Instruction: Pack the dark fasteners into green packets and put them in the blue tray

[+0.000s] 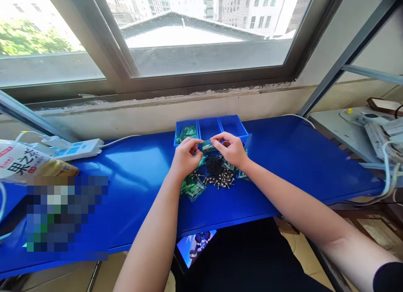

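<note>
Between my two hands is a small clear plastic bag with green print point(206, 146), held just in front of the blue tray. My left hand point(187, 156) pinches its left end with thumb and fingers. The right hand point(232, 151) pinches the other end. Under the hands lie a heap of black cord-like pieces point(214, 165) and a scatter of small metal fittings point(222, 179). More green-printed bags point(193, 187) lie beside them, below my left hand. What is inside the held bag is too small to make out.
A blue three-part tray point(209, 119) stands by the wall, green bags point(188, 133) in its left compartment. On the blue table point(138, 199), a white power strip point(83, 150) and a food bag point(31, 161) are at left. A lit screen point(195, 246) is below the front edge.
</note>
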A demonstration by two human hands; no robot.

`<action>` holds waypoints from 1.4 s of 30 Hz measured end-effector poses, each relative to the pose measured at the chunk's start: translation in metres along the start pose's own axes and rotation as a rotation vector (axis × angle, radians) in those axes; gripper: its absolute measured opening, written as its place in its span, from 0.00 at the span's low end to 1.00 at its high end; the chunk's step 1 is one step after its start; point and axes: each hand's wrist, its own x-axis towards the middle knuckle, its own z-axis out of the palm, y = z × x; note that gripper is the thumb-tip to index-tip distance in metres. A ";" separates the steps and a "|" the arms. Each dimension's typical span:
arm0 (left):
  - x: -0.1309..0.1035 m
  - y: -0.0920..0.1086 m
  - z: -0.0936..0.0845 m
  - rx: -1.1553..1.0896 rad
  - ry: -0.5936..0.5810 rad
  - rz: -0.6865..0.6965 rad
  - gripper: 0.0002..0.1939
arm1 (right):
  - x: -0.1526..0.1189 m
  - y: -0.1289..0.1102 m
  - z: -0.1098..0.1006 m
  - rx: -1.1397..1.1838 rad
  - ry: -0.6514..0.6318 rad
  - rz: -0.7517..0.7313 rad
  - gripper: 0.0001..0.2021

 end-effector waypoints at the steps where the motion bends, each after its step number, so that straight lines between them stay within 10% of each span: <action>1: 0.000 0.001 0.000 -0.009 -0.002 -0.007 0.17 | 0.000 0.000 0.000 -0.004 0.001 0.003 0.10; 22: -0.003 0.005 -0.003 -0.074 -0.004 -0.158 0.12 | -0.002 0.003 0.002 0.034 -0.015 0.086 0.13; 33: -0.004 0.003 -0.004 -0.301 0.120 -0.144 0.10 | 0.000 0.000 0.001 0.004 0.055 -0.132 0.07; 42: -0.004 0.002 -0.003 -0.278 0.106 -0.170 0.06 | 0.001 0.006 0.004 0.086 0.085 0.047 0.14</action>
